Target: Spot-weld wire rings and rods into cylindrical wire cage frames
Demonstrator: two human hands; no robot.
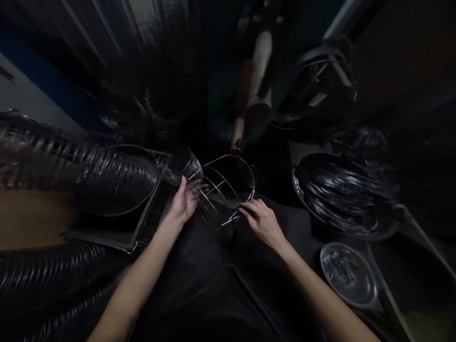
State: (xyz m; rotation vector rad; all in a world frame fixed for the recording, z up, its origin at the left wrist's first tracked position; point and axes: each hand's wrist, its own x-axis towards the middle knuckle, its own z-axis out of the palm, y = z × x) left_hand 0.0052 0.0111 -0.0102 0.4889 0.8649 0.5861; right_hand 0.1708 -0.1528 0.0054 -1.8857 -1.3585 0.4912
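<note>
A round frame of thin metal wire (253,179) hangs between my two hands, with curved and straight wires across it. My right hand (262,221) pinches its lower right edge between thumb and fingers. On the left side, my left hand (185,199) has its palm turned up and its fingers spread, with wires lying against or just over the fingers. Whether it bears the frame's weight cannot be made out. Just behind my left hand is a coil of wire rings (180,164).
Long stacks of wire rings (117,173) fill the left, above a dark bin (103,240). At right, a large bowl (301,190) holds many wire pieces; below it, a smaller round dish (368,289) holds small metal parts. A machine (261,61) stands ahead.
</note>
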